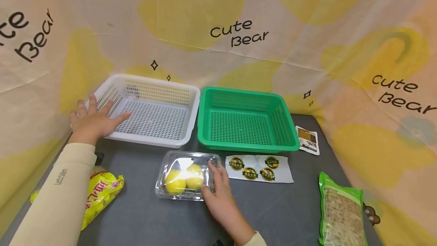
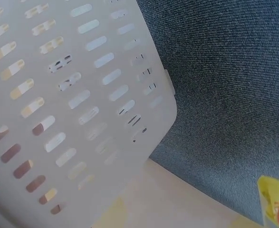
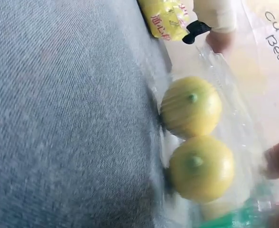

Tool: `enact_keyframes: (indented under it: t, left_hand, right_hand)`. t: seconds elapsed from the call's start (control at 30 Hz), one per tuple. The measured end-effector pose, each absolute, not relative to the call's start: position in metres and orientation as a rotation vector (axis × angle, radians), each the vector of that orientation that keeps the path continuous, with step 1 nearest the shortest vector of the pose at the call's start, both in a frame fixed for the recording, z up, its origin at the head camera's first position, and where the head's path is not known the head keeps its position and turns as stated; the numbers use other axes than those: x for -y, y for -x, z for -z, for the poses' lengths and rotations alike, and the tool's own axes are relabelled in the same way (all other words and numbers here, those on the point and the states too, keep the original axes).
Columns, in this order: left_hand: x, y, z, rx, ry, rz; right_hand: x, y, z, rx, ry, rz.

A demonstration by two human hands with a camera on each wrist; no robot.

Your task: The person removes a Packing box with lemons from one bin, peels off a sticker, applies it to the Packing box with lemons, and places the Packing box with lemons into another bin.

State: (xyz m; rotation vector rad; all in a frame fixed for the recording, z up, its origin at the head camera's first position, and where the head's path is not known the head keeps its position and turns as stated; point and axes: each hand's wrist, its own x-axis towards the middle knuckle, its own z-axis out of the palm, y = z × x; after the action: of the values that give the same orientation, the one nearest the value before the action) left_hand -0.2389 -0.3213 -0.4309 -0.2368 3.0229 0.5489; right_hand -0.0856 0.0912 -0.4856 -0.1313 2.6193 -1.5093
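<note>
My left hand [image 1: 93, 120] is spread over the left side of the white slotted basket [image 1: 153, 139], fingers extended and thumb over its inside. In the left wrist view the slotted wall [image 2: 87, 114] fills the left part. My right hand [image 1: 220, 196] holds the right end of a clear plastic box [image 1: 160, 185], thumb near its front edge and fingers on its lid. Through the plastic show yellow lemons [image 1: 175, 182], also seen close up in the right wrist view, where two lemons [image 3: 191, 107] are blurred.
A green basket [image 1: 246, 148] stands right of the white one. A sheet of round stickers [image 1: 259, 179] lies in front of it, and a small packet [image 1: 308, 141] beside it. A yellow snack bag [image 1: 104, 194] lies left; a green-edged bag [image 1: 343, 215] lies right. Printed cloth walls surround the table.
</note>
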Motion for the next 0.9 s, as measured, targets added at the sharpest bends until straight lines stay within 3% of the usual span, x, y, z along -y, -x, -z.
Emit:
enact_keyframes:
  t: [0.2, 0.6, 0.9]
  left_hand:
    - [0.323, 0.239, 0.433, -3.023, 0.241, -0.544]
    - [0.321, 0.244, 0.429, -3.02, 0.226, -0.558]
    - [0.323, 0.242, 0.426, -3.009, 0.214, -0.55]
  right_hand:
    - [-0.09, 0.086, 0.484, -2.787, 0.124, 1.209]
    - [-0.097, 0.088, 0.479, -2.813, 0.179, 1.24]
    - [-0.144, 0.097, 0.466, -3.018, 0.045, 1.222]
